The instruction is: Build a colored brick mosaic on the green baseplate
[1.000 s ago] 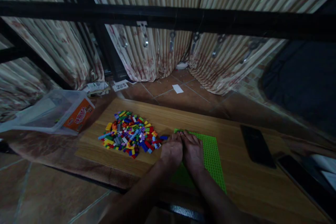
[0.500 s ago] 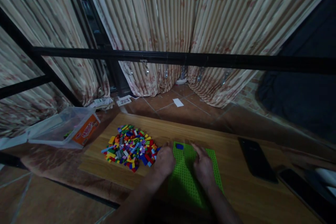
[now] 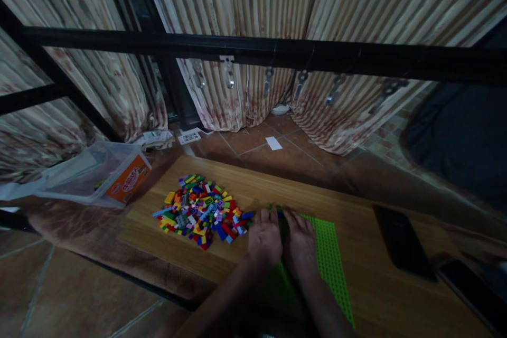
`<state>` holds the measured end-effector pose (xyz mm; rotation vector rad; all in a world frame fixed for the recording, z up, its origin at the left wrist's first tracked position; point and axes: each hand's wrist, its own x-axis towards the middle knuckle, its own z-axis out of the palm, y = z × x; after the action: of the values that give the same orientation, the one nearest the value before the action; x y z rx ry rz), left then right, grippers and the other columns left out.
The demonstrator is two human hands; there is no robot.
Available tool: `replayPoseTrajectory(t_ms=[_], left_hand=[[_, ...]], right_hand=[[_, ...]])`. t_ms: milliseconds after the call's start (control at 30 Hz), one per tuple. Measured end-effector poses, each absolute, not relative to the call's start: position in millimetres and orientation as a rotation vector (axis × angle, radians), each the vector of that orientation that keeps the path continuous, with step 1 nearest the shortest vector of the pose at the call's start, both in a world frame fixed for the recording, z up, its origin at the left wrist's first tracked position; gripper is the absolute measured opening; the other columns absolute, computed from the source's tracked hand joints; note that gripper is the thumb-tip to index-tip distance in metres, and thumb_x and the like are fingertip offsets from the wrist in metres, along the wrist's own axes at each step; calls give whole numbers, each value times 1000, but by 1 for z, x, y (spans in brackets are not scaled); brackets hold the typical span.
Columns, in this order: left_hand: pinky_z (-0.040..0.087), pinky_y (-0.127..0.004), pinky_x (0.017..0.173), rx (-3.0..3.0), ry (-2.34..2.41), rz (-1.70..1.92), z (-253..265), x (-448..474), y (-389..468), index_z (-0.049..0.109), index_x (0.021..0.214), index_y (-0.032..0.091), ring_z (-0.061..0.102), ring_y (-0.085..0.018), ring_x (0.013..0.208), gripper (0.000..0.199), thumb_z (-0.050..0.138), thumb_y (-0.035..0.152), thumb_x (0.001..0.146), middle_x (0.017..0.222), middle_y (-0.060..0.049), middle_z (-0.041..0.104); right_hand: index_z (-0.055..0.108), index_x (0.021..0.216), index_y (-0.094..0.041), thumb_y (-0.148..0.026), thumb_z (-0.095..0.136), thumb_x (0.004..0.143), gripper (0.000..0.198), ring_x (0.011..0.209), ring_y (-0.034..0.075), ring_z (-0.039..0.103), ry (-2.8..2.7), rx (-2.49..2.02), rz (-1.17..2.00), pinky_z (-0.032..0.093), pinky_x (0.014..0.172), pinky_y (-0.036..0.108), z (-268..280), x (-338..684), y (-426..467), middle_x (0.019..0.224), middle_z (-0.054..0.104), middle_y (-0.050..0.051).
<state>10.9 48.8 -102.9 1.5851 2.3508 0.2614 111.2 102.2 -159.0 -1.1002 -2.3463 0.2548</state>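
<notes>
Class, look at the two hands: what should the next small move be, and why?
Probably a gentle downward press on the blue brick: the left hand and right hand flank it at the far end of the green baseplate, and whether it is seated is hidden.

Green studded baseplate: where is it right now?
In the head view, the green studded baseplate lies on the wooden table, right of the toy brick pile and partly covered by the left hand and right hand.

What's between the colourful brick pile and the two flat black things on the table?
In the head view, the green studded board, the left hand and the right hand are between them.
</notes>
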Motion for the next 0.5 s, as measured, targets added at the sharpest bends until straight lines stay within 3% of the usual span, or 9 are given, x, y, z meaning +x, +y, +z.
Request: replayPoseTrajectory(t_ms=[133,267,500], left_hand=[[41,-36,100,1540,2360,345,-104,10,49,40,137,6,50,-26,115,55,41,11,82,123,-18,55],[41,-34,100,1492,2378,354,-101,8,46,41,134,3,51,-25,114,51,39,9,83,122,-18,55],[43,-33,95,1418,2314,350,-98,6,46,48,125,6,52,-24,110,43,40,9,83,119,-16,55]], right_hand=[[57,125,-15,-19,39,91,39,108,26,51,-2354,-1087,246,41,91,42,-155,107,110,120,61,14],[63,118,-18,-31,47,91,34,100,26,51,-2406,-1041,303,42,88,41,-154,98,120,113,61,11],[68,96,-19,-28,46,89,25,92,22,52,-2344,-903,529,44,83,35,-158,88,129,99,61,9]])
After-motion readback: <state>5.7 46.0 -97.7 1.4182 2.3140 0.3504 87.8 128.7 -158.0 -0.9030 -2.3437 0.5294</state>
